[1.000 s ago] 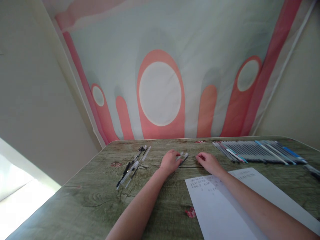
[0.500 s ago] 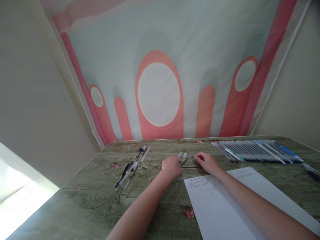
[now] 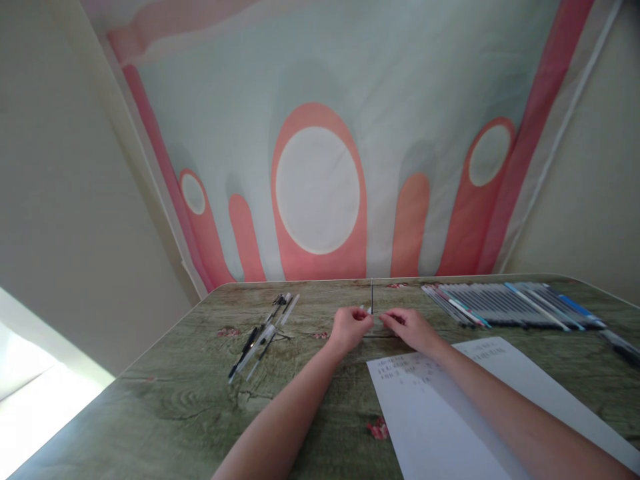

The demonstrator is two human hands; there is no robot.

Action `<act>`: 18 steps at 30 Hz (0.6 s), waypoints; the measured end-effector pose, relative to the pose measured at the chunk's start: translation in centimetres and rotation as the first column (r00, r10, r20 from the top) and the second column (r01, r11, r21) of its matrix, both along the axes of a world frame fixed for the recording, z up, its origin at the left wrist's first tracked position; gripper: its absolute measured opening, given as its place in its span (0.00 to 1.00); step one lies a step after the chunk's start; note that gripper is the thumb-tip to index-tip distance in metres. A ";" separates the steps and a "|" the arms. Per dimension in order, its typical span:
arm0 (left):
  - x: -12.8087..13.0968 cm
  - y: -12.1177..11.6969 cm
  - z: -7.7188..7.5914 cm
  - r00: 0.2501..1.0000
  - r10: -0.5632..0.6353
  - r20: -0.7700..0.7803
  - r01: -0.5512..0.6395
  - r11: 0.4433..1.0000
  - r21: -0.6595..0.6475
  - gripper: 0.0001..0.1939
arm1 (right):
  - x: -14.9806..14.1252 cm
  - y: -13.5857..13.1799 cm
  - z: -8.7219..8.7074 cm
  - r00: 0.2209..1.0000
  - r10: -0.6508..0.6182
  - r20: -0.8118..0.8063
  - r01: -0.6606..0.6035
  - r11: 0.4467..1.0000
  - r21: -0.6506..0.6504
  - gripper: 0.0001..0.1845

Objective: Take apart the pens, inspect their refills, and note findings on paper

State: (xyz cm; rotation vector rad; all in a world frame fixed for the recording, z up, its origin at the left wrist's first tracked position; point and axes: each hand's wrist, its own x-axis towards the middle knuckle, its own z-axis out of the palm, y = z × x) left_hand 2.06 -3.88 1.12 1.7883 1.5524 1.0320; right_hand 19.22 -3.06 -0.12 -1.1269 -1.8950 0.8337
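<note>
My left hand (image 3: 351, 327) is closed in a pinch on a thin dark pen refill (image 3: 372, 297), which stands upright above the fingertips. Just to the right, my right hand (image 3: 407, 325) is also pinched, its fingertips close to the left ones. Whatever it holds is too small to make out. Behind the left fingers, small clear and whitish pen parts lie on the table, mostly hidden. Farther left is a loose group of pen parts (image 3: 260, 340), with clear barrels, black pieces and thin refills.
A long row of pens (image 3: 490, 303) lies at the back right of the wood-patterned table (image 3: 190, 407). The right forearm crosses a white sheet with writing (image 3: 435, 420). A dark-ended pen (image 3: 623, 347) lies near the right edge. A printed backdrop (image 3: 320, 193) hangs behind.
My left hand has picked the dark refill up from the table and turned it upright, bringing it toward my right hand. The right hand has shifted slightly left and stays pinched.
</note>
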 end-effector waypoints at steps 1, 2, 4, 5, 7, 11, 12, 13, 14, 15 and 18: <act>0.2 0.0 -0.2 0.999 -0.010 0.050 0.009 1.000 0.005 0.13 | -0.2 -0.2 0.3 0.998 0.053 -0.045 -0.055 0.998 -0.043 0.19; 0.4 -0.1 -0.3 0.995 -0.023 0.096 0.022 1.000 0.006 0.13 | -0.5 -0.4 0.5 0.991 0.100 -0.087 -0.108 0.990 -0.087 0.20; 0.8 -0.1 -0.6 0.984 -0.053 0.168 0.055 0.998 -0.004 0.13 | -0.9 -0.8 0.6 0.976 0.150 -0.155 -0.175 0.971 -0.161 0.20; 0.9 -0.2 -0.7 0.979 -0.070 0.193 0.074 0.997 -0.012 0.13 | -1.1 -0.9 0.5 0.972 0.152 -0.179 -0.185 0.965 -0.186 0.21; 0.8 -0.1 -0.7 0.976 -0.086 0.198 0.090 0.996 -0.010 0.14 | -1.4 -0.9 0.1 0.968 0.128 -0.214 -0.177 0.958 -0.228 0.21; -0.8 0.6 -0.3 1.000 0.007 0.023 -0.010 0.990 0.139 0.16 | -1.3 -0.6 -0.9 0.955 0.055 -0.292 -0.137 0.953 -0.269 0.18; -1.5 0.8 -0.3 0.998 0.044 -0.035 -0.038 0.984 0.172 0.15 | -1.3 -0.5 -1.1 0.950 0.040 -0.309 -0.130 0.953 -0.274 0.17; -2.2 1.0 -0.3 0.992 0.080 -0.093 -0.061 0.980 0.191 0.14 | -1.2 -0.4 -1.2 0.946 0.029 -0.321 -0.123 0.953 -0.277 0.17; -2.9 1.2 -0.3 0.983 0.113 -0.147 -0.083 0.978 0.191 0.13 | -1.2 -0.3 -1.3 0.945 0.024 -0.327 -0.121 0.952 -0.281 0.17; -3.4 1.4 -0.5 0.971 0.136 -0.196 -0.102 0.979 0.174 0.13 | -1.2 -0.2 -1.4 0.945 0.023 -0.326 -0.121 0.951 -0.284 0.17; -4.4 1.7 -1.1 0.941 0.156 -0.301 -0.131 0.986 0.100 0.15 | -1.3 -0.2 -1.4 0.951 0.025 -0.310 -0.119 0.949 -0.291 0.17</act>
